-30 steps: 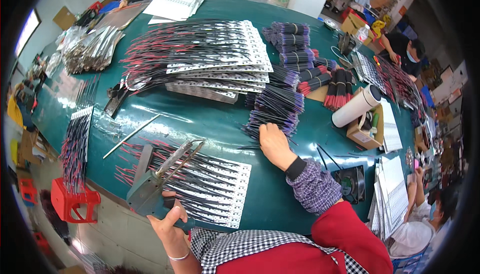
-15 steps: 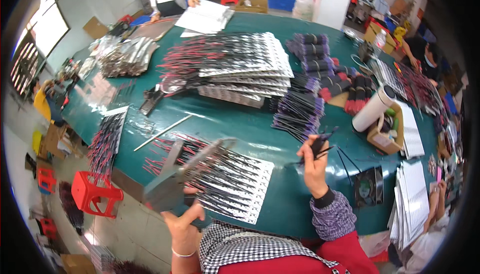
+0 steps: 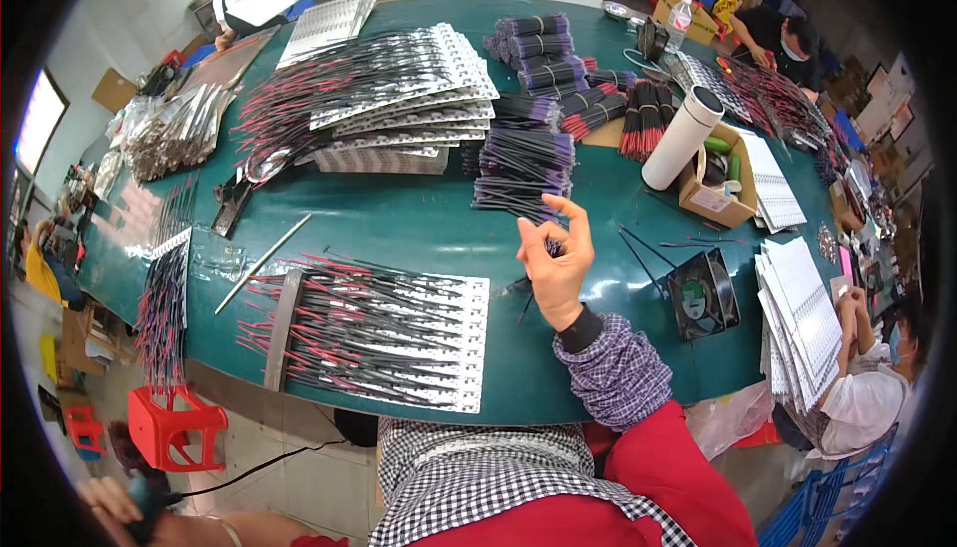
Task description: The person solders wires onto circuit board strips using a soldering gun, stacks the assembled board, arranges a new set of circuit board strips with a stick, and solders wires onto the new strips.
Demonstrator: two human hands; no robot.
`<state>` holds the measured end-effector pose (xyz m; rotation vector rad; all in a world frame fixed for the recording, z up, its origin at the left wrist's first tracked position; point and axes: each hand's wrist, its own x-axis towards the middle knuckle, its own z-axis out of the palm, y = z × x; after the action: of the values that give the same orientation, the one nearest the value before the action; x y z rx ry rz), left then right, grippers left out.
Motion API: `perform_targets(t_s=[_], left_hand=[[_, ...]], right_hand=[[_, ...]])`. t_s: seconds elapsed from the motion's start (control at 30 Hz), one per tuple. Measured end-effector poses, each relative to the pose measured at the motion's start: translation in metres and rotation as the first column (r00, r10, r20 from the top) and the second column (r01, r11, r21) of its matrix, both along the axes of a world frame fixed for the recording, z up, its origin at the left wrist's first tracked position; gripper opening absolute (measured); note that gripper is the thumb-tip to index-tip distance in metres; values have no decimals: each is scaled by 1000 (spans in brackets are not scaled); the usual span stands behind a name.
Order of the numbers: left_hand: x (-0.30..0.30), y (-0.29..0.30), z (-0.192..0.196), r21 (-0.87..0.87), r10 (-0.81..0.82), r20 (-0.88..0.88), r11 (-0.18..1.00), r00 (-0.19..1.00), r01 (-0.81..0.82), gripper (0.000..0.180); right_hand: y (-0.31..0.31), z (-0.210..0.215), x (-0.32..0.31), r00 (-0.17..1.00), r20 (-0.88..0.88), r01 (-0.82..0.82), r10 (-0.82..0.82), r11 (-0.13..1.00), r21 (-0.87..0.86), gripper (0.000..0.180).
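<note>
Curling its fingers around mostly hidden tubes [image 3: 553, 247], thumb and forefinger parted, the right hand [image 3: 560, 266] hovers beside the desk's [image 3: 399, 223] pile [image 3: 523, 156]; lower left, the left hand [image 3: 110, 499] wraps a blurred tool [image 3: 150, 505].

We have a broad, glossy green tabletop [image 3: 389, 233] beneath our right hand [image 3: 560, 263]. On it, just beyond the hand, lie bundles of thin black purple-tipped wires [image 3: 523, 153]; to its left, a white rectangular sheet [image 3: 473, 348] lined with black-and-red wires [image 3: 369, 333] and a pale slender stick [image 3: 263, 264]; to its right, a square black fan [image 3: 701, 294] and a brown cardboard box [image 3: 716, 204].
</note>
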<state>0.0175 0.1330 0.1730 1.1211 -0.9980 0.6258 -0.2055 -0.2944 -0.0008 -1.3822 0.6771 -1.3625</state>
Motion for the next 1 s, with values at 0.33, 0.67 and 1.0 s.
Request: perform_targets(t_s=[0.33, 0.67, 1.0], left_hand=[[-80, -143, -104, 60, -81, -861, 964, 502, 259, 56], [-99, -176, -145, 46, -59, -962, 928, 267, 370, 51], [-97, -197, -148, -18, -126, -979, 837, 160, 547, 58]], right_hand=[[-4, -27, 31, 999, -44, 20, -24, 996, -91, 41], [6, -14, -4, 954, -211, -236, 212, 968, -91, 7], [-2, -29, -37, 512, -854, -535, -91, 744, -400, 33]])
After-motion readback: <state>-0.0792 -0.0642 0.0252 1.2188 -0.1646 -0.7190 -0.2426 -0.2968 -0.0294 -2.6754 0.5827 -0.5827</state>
